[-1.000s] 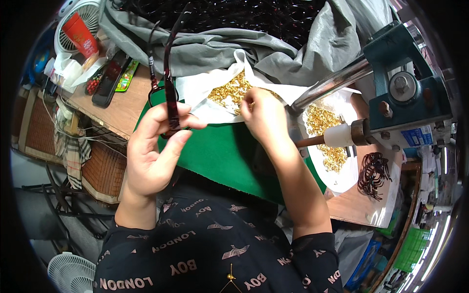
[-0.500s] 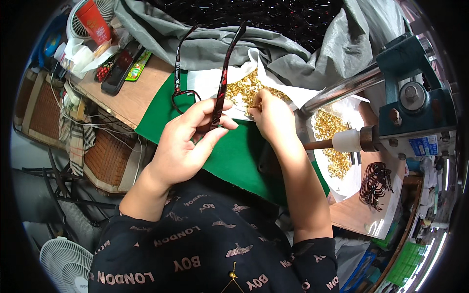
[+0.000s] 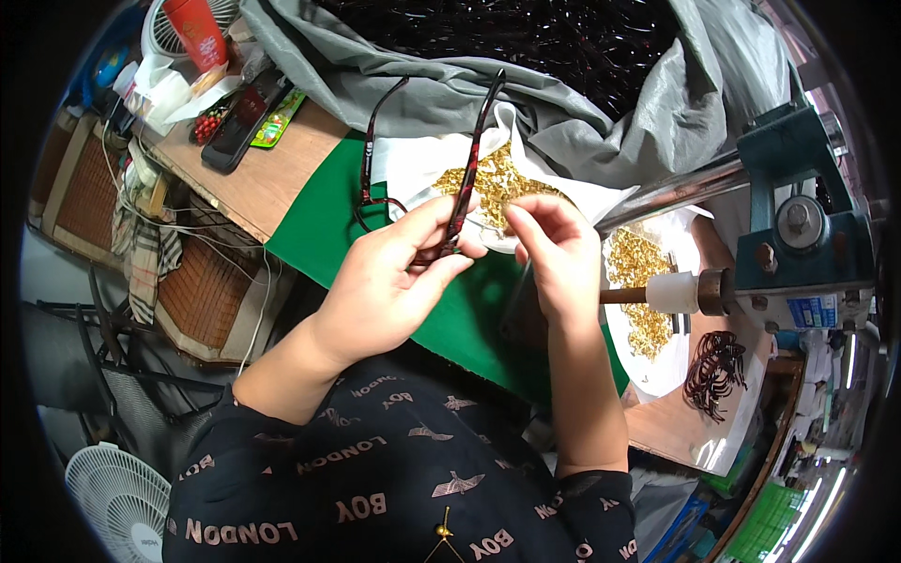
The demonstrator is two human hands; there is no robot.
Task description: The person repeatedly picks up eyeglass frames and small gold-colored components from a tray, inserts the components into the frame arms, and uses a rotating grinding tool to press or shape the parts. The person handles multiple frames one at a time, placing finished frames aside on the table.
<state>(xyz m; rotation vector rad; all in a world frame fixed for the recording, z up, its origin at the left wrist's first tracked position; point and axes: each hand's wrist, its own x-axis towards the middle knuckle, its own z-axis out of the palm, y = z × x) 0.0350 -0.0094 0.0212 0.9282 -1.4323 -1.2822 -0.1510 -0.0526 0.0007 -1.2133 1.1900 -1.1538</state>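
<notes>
Red-and-black plastic spectacle frame [image 3: 472,159] above far edge of green cloth mat [image 3: 319,220]: left temple joined, right joint hidden by fingers.
Pinched by right temple in left hand [image 3: 385,286]; in right hand [image 3: 563,267], thumb and fingertips close together, contents impossible to tell. Apparently left unused: loose small gold metal parts [image 3: 493,183] at mat's far edge, more toward right edge of wooden table [image 3: 272,174].
</notes>
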